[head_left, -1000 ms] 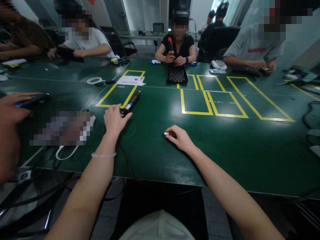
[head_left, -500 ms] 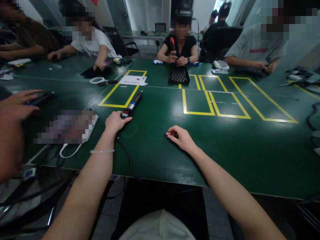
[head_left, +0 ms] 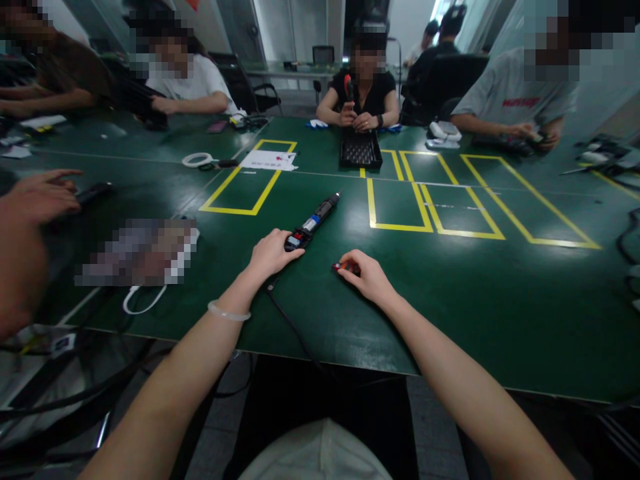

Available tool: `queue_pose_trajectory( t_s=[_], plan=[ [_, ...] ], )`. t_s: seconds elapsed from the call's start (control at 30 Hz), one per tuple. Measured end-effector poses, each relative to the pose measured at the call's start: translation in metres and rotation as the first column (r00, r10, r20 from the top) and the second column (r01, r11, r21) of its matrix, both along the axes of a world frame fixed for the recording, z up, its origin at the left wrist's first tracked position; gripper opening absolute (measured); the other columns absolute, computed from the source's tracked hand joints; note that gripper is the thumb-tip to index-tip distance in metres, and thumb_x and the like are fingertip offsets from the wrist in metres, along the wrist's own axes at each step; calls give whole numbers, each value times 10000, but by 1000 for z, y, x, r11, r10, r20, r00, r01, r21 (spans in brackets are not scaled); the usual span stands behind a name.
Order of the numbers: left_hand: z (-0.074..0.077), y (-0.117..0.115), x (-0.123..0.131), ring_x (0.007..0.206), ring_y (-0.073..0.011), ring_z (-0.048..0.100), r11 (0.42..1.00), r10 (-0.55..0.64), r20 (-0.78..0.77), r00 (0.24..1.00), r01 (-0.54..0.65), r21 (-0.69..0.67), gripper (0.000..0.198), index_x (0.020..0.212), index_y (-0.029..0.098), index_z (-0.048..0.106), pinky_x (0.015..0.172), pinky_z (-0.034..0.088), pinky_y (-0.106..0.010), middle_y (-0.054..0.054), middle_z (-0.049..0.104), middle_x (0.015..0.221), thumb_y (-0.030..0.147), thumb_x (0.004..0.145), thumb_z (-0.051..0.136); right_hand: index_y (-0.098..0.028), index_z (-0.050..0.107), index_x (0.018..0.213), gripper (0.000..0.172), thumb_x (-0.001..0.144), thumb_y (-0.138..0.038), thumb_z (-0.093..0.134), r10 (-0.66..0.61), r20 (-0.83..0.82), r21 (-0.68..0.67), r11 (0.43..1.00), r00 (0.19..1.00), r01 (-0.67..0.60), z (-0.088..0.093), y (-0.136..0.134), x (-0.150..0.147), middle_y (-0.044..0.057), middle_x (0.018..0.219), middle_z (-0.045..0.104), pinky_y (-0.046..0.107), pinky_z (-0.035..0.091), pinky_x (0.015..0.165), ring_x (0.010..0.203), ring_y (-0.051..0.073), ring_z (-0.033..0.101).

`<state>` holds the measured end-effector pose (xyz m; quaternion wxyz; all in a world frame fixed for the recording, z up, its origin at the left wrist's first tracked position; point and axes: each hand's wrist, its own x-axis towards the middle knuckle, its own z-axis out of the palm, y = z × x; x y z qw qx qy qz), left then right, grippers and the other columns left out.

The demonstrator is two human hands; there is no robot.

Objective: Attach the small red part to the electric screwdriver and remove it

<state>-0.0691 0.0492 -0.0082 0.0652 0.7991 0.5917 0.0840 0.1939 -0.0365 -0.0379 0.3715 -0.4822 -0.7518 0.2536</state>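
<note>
My left hand [head_left: 273, 255] is wrapped around the rear of a black electric screwdriver [head_left: 316, 218] with blue and silver bands. Its tip points away and to the right, low over the green table [head_left: 450, 300]. A black cable [head_left: 295, 325] runs from its rear end over the table's near edge. To the right, my right hand [head_left: 369, 275] is closed on a small red and orange object [head_left: 337, 267], mostly hidden by the fingers. It rests at the table surface, a short way from the screwdriver.
Yellow tape rectangles [head_left: 400, 228] mark the table. Across from me, a person holds a red-handled tool [head_left: 349, 88] above a black tray [head_left: 360, 163]. Left lie a white paper [head_left: 267, 159], a tape roll [head_left: 197, 160] and a flat device [head_left: 187, 257]; another person's hand [head_left: 45, 193] reaches in.
My left hand has moved right with the screwdriver, closer to my right hand, which has hardly moved. At the upper left, a person has lifted a black object off the table.
</note>
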Motion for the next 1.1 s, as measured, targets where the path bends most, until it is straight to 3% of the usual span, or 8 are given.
queue_pose_trajectory(
  t_s=[0.27, 0.47, 0.63, 1.1],
  plan=[
    [-1, -23, 35, 1017, -279, 630, 969, -247, 64, 967, 248, -16, 544, 1269, 189, 613, 812, 475, -337, -102, 622, 1118, 548, 860, 632, -211, 586, 941, 55, 936, -266, 592, -38, 86, 114, 993, 996, 28, 2, -2, 1, 35, 902, 609, 291, 443, 738, 790, 180, 565],
    [-3, -33, 46, 992, -275, 639, 936, -346, 70, 936, 349, -37, 569, 1307, 209, 603, 804, 477, -339, -100, 618, 1137, 555, 857, 640, -218, 601, 920, 49, 948, -258, 597, -96, 266, 228, 973, 959, 34, 4, -3, -2, 67, 960, 632, 317, 438, 774, 880, 219, 579],
    [-1, -36, 49, 1019, -294, 638, 922, -377, 94, 921, 383, -52, 563, 1315, 205, 599, 826, 483, -363, -108, 613, 1168, 544, 867, 632, -221, 628, 929, 77, 962, -282, 594, -123, 387, 288, 958, 914, 7, 0, -2, -6, 89, 1003, 635, 341, 428, 797, 924, 236, 577],
    [2, -39, 50, 1081, -286, 601, 920, -382, 116, 917, 389, -42, 545, 1336, 215, 561, 888, 471, -363, -110, 593, 1190, 492, 875, 649, -209, 660, 973, 81, 964, -209, 580, -96, 425, 288, 957, 900, -33, 4, -2, -3, 100, 1055, 667, 351, 440, 811, 948, 238, 605]
  ],
)
